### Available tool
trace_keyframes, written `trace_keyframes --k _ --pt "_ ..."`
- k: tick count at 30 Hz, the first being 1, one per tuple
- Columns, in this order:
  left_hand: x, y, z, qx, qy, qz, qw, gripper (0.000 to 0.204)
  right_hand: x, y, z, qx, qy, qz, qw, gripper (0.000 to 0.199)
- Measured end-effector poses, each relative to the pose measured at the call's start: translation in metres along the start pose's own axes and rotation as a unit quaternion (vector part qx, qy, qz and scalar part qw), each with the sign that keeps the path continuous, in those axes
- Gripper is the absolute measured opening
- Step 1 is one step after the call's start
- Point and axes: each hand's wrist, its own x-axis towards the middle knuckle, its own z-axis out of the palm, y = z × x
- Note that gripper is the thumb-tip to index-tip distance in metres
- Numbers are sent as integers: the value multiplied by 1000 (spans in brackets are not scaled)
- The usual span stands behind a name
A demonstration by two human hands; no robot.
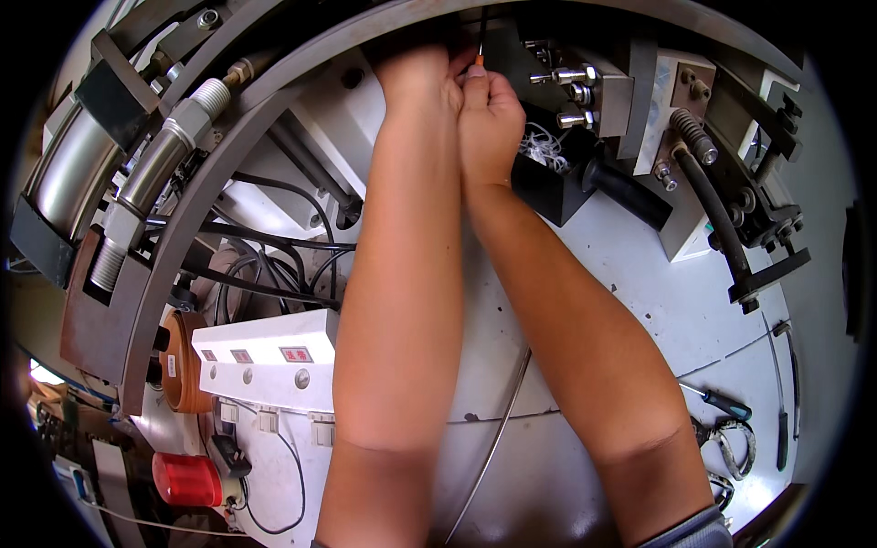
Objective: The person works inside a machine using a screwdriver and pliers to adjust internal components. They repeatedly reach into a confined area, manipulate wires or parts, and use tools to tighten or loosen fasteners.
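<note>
Both my forearms reach up to the far top of the view, under a curved metal frame point(384, 38). My right hand point(491, 114) is closed, thumb and fingers pinched on a thin tool with an orange end point(480, 60) and a dark, narrow shaft pointing upward. Its exact kind does not show. Pressed alongside it, my left hand point(416, 68) bends in under the frame. Shadow and the wrist hide most of its fingers, so their grip cannot be made out.
Metal fittings point(575, 96) and a black handle point(627, 194) stand right of my hands. A white switch box point(269, 361), black cables point(265, 265) and a red lamp point(185, 479) are at left. A screwdriver point(728, 404) lies right; a thin rod point(493, 447) lies between my arms.
</note>
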Motion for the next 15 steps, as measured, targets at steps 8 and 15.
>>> trace_keyframes --k 8,15 --pt "7 2 4 46 17 41 998 19 1 11 -3 -34 -6 -5 999 33" --pt "-18 -3 -7 360 -17 114 926 19 3 34 -2 5 -18 -7 1000 26"
